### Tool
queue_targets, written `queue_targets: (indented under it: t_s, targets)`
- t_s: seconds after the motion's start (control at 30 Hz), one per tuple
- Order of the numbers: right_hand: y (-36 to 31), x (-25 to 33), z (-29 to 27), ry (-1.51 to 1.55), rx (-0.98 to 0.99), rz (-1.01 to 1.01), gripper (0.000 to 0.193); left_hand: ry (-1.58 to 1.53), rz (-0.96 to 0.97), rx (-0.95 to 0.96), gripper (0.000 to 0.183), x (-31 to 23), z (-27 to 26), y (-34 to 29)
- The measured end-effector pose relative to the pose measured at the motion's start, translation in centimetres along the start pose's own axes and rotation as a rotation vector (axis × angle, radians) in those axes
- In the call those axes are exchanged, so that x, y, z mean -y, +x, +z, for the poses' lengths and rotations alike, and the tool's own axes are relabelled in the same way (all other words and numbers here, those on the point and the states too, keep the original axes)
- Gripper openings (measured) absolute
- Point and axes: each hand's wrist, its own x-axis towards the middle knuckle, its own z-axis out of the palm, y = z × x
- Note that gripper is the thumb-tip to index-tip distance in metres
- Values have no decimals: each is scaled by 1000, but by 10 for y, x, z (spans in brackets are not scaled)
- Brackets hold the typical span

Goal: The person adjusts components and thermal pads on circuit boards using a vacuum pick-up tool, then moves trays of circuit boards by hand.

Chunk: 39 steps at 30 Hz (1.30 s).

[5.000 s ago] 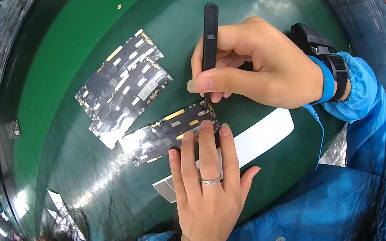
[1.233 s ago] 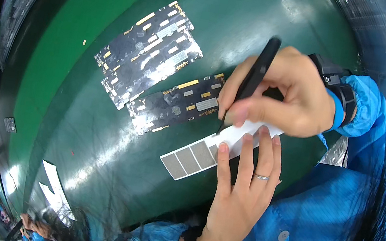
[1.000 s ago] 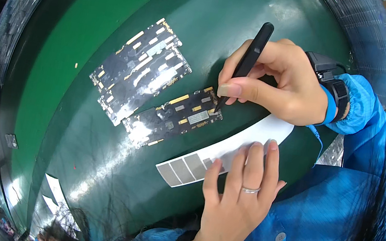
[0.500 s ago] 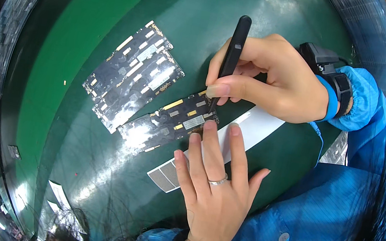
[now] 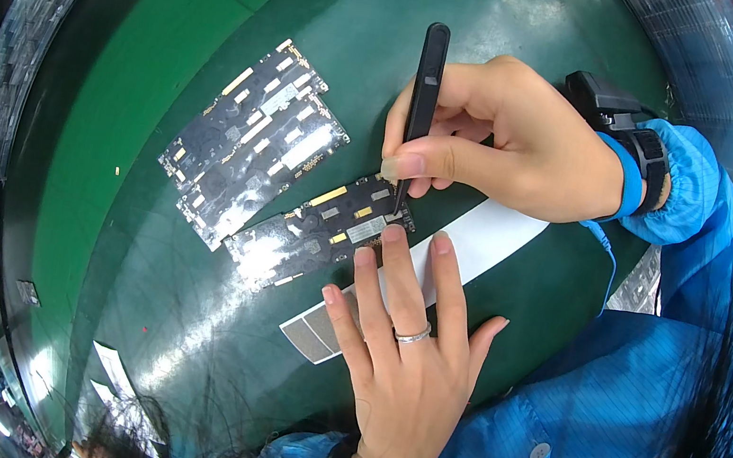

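Note:
Black tweezers (image 5: 427, 80) stand nearly upright in my right hand (image 5: 519, 143), pinched between thumb and fingers. Their thin tip meets the right end of a narrow black circuit board (image 5: 308, 231) lying on the green mat; whether it grips a small part there I cannot make out. My left hand (image 5: 408, 360) lies flat with fingers spread, a fingertip touching the board's lower right edge. Under its fingers runs a white strip (image 5: 489, 239) with grey patches at the lower left end. Other black circuit boards (image 5: 256, 140) lie side by side at the upper left.
White paper pieces (image 5: 114, 371) lie at the lower left of the table. A tiny pale piece (image 5: 117, 171) sits on the green surface at left. Stacked clear trays (image 5: 698, 71) stand at the far right. A blue cord (image 5: 608, 267) hangs from my right wristband.
My right hand and the tweezers have shifted slightly left, and the tweezers stand more upright. My left hand has moved only a little, its fingers slightly left.

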Motion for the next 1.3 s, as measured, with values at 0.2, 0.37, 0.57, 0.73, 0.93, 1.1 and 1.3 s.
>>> queue_targets:
  t_s: [0.2,0.37,0.57,0.73,0.93,1.1,1.3]
  targets:
    - [1,-1,1,-7,-14,-1,13,4,-4,6,89,1,0,1]
    - [4,1,1,-72,-10,-7,11,27,7,-27,90,5,-3,4]
    - [4,5,-19,35,60,-155,17,-27,36,-69,89,11,-14,6]
    - [7,-5,-18,201,-137,-84,22,-37,-86,-183,69,37,-37,19]
    - [3,-2,-17,159,-144,-100,25,-24,-70,-219,38,74,-43,30]
    - [22,-5,-12,257,-180,-130,25,-271,-80,-237,11,124,-100,83]
    - [9,-13,-18,282,-210,-67,20,27,142,-377,47,157,-90,140]
